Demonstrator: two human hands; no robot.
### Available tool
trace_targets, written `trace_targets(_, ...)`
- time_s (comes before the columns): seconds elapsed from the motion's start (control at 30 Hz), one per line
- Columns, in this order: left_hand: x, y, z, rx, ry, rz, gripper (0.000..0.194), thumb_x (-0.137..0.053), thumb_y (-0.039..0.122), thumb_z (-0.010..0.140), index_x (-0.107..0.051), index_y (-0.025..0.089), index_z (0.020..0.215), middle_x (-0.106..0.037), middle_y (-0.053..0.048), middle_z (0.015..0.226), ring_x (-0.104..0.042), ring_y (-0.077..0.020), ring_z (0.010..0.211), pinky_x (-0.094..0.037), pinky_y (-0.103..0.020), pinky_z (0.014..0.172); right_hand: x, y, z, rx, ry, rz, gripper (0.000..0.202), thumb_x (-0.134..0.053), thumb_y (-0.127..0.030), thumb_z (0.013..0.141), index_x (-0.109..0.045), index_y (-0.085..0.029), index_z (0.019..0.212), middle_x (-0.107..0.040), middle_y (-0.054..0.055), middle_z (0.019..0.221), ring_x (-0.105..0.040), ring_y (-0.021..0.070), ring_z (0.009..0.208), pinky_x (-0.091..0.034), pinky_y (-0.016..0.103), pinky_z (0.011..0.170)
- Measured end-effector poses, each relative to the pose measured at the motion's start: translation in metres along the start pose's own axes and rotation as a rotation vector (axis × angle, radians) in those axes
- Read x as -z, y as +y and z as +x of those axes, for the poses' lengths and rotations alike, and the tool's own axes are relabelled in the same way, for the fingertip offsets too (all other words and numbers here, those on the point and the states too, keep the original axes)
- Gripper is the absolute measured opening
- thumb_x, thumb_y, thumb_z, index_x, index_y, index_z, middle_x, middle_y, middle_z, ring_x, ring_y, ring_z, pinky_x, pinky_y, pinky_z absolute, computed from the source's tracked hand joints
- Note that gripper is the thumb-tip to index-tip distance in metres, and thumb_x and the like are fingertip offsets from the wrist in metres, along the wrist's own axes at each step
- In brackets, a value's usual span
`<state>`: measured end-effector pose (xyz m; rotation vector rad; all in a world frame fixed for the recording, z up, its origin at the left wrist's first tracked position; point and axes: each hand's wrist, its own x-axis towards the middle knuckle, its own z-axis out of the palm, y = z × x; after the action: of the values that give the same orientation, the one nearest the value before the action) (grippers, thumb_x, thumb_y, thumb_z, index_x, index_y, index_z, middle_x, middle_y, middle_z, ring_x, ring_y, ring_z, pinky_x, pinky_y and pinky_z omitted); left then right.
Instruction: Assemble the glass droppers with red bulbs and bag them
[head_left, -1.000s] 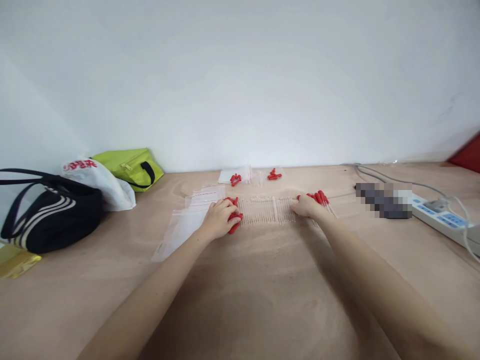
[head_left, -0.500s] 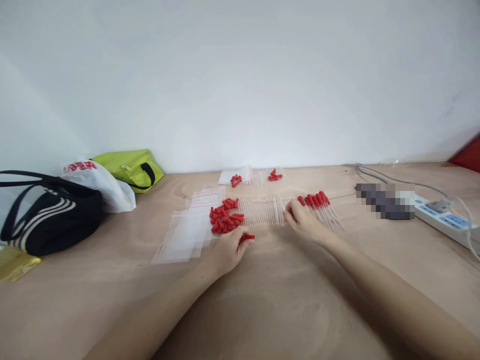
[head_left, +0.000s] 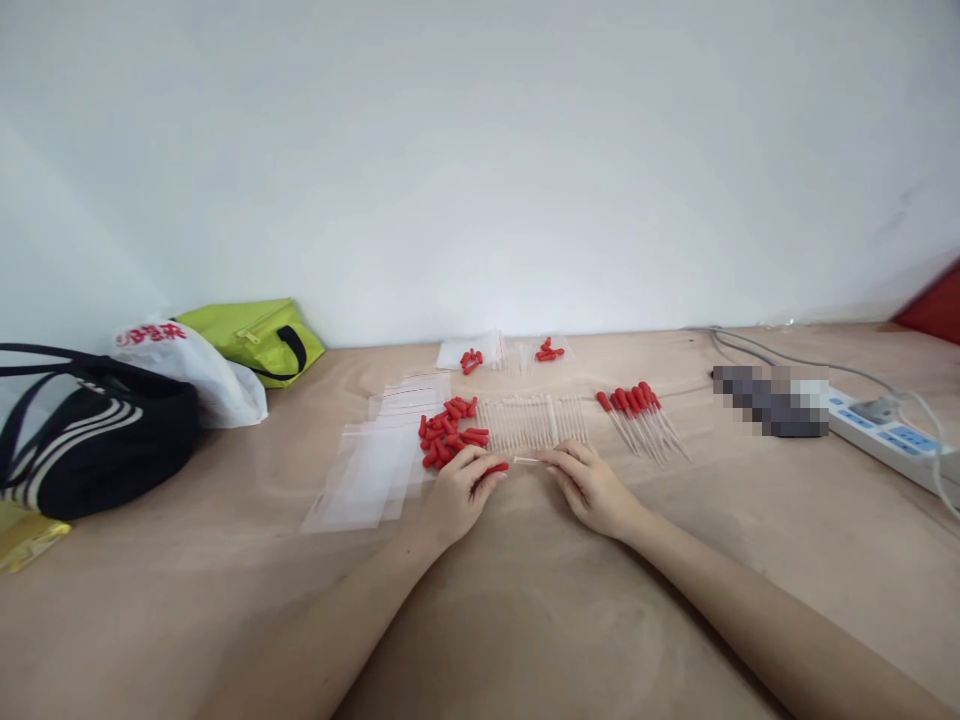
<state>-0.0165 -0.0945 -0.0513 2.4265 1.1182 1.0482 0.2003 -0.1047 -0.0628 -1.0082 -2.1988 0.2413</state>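
Observation:
My left hand [head_left: 461, 492] pinches a red rubber dropper bulb [head_left: 498, 467] between thumb and fingers, its end facing right. Opposite it, my right hand [head_left: 589, 487] is closed on a thin clear dropper tube [head_left: 526, 461], whose end points at the bulb with a small gap between them. Just beyond my left hand lies a heap of loose red bulbs [head_left: 450, 425]. A row of clear tubes [head_left: 525, 422] lies side by side behind both hands. To the right, several droppers with red bulbs on them [head_left: 637, 410] lie fanned out.
Clear zip bags [head_left: 360, 475] overlap left of the heap. Farther back are small groups of bulbs [head_left: 550, 350] and tubes by the wall. A black bag [head_left: 120, 430], a white plastic bag [head_left: 217, 385] and a green bag [head_left: 262, 335] stand left; a power strip [head_left: 885, 425] lies right.
My right hand has come from the tube row's right end toward my left hand, bringing a tube with it. My left hand stays almost in place with its bulb.

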Motion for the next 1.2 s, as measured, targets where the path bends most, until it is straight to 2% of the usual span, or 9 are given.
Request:
trace_targets(0.17,-0.002,-0.005,0.001,-0.060,0.032,0.035,0.017,-0.049,0.019,0.084,-0.059,0.017,0.097,-0.057,-0.004,0.085,-0.056,-0.0136,0.079,-0.048,-0.026,0.073,-0.005,-0.002,0.001,0.028,-0.038,-0.067,0.027,-0.036,-0.012,0.085,-0.051,-0.018,0.107,-0.058,0.009,0.095,-0.054,0.0168,0.085,-0.041,0.033,0.075)
trace_targets(0.37,-0.003,-0.006,0.000,-0.087,0.088,0.023,0.014,-0.050,0.018,0.083,-0.058,0.018,0.095,-0.060,-0.003,0.085,-0.057,-0.0144,0.082,-0.048,-0.028,0.076,-0.009,-0.002,0.001,0.029,-0.020,-0.041,0.026,-0.036,-0.014,0.086,-0.052,-0.017,0.105,-0.058,0.009,0.092,-0.054,0.0165,0.082,-0.039,0.032,0.072)
trace_targets(0.67,0.000,0.000,0.002,-0.117,0.009,-0.102,0.016,-0.043,0.015,0.086,-0.057,0.015,0.094,-0.061,-0.005,0.085,-0.058,-0.0127,0.078,-0.048,-0.024,0.070,-0.007,-0.002,0.001,0.042,-0.030,0.037,0.027,-0.037,-0.015,0.086,-0.056,-0.020,0.105,-0.064,0.006,0.093,-0.057,0.0134,0.080,-0.033,0.031,0.074)
trace_targets(0.93,0.005,0.007,0.002,-0.134,-0.122,-0.033,0.017,-0.039,0.015,0.087,-0.056,0.015,0.087,-0.059,-0.005,0.083,-0.056,-0.0137,0.078,-0.046,-0.025,0.071,-0.001,-0.002,0.003,0.050,-0.126,-0.091,0.023,-0.039,-0.015,0.085,-0.059,-0.020,0.097,-0.066,0.004,0.089,-0.057,0.0125,0.078,-0.025,0.029,0.071)
trace_targets(1.2,0.004,0.004,0.001,-0.158,-0.147,0.050,0.017,-0.039,0.017,0.087,-0.055,0.015,0.087,-0.058,-0.005,0.082,-0.055,-0.0140,0.078,-0.046,-0.026,0.072,0.000,-0.008,0.004,0.042,-0.133,-0.242,0.020,-0.040,-0.015,0.084,-0.059,-0.019,0.090,-0.064,0.002,0.078,-0.052,0.0114,0.067,-0.019,0.029,0.065)
